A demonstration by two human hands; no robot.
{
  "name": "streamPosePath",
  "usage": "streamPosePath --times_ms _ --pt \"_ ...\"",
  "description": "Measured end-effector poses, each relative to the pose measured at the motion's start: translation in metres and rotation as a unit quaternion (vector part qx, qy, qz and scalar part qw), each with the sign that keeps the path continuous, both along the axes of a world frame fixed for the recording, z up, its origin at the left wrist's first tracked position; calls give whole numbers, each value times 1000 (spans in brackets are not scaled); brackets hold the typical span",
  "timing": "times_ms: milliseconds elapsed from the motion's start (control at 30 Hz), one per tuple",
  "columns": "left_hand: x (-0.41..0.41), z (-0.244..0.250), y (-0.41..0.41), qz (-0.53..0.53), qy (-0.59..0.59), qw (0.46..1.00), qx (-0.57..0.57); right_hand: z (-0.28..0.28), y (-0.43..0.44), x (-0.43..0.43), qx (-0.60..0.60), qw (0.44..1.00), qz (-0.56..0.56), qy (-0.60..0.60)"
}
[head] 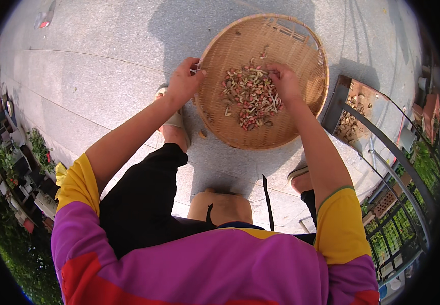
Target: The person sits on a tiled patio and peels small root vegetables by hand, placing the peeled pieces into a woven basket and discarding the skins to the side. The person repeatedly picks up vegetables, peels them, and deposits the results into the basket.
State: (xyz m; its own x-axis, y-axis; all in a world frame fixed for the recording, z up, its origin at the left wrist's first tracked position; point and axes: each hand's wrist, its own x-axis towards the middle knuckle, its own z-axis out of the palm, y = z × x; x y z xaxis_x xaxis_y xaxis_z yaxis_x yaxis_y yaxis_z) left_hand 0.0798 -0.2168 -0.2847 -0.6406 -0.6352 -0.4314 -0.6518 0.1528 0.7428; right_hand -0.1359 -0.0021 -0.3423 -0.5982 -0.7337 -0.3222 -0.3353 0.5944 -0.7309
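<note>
A round woven bamboo tray [220, 49] lies on the paving before me, its weave broken near the far right rim. A heap of sprouted peanuts [252, 95], pink kernels with pale sprouts mixed with some brown shells, covers its middle. At the tray's left rim is my left hand [185, 79], thumb and fingers apart around the edge; whether it grips the rim I cannot tell. My right hand [285, 82] is over the right side of the heap, thumb and fingertips close together at the peanuts. Whatever may be between those fingertips is hidden.
Right of the tray stands a shallow box [368, 100] holding peanut shells, with a curved metal bar [395, 152] crossing in front. A brown fragment [202, 134] lies on the paving by my left shoe [177, 119]. Potted plants [39, 150] stand far left; a metal railing [393, 232] is at right.
</note>
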Motion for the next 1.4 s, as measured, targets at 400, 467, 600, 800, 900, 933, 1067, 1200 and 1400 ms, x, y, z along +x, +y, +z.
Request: streamPosePath --times_ms 400,467,600,800,900,933,1067,1200,1400 --pt "-33 51 52 -39 22 929 366 98 0 60 -145 898 -150 -388" --pt "-36 69 58 -49 -23 907 418 111 -3 72 -146 900 -121 -393" --pt "-33 74 62 -47 -29 861 505 115 -1 86 -138 881 -121 -436" --pt "-29 71 67 -40 4 857 513 120 -4 90 -117 841 -190 -493" --pt "-29 71 67 -50 13 860 507 115 -3 89 -125 815 -205 -527" --pt "-28 71 67 -50 13 860 507 113 -3 88 -126 808 -205 -537" --pt "-28 71 70 -92 19 879 467 109 0 87 -131 773 -219 -581" --pt "-24 70 68 -107 8 866 488 111 3 89 -116 822 -175 -530" --pt "-27 67 57 -90 -9 816 571 113 4 89 -131 849 -136 -493"
